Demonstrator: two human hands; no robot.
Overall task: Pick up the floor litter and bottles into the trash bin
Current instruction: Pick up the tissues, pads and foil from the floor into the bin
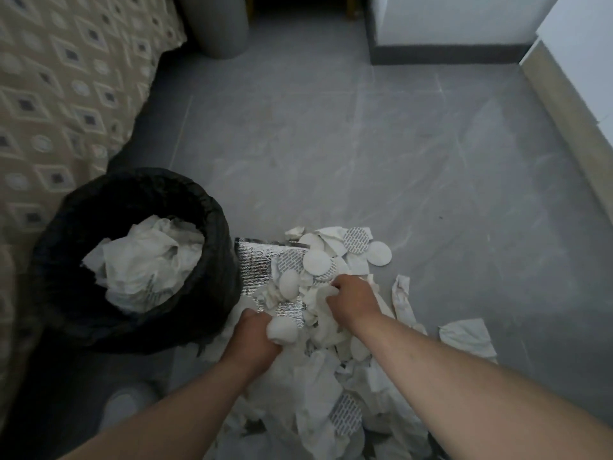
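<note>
Left hand (255,333) clutches a white wad (282,329), right hand (352,297) grabs litter (318,370) right of the bin (214,210); print on disc (356,240) unreadable.

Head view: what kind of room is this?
Likely a bedroom at home: a patterned bedspread hangs at the left, a lined trash bin stands beside it, and the grey tiled floor looks domestic.

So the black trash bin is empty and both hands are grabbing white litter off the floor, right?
Not quite. The head view shows the black trash bin is not empty: it already holds crumpled white paper. The rest stands: the left hand and the right hand each grip white litter on the floor.
</note>
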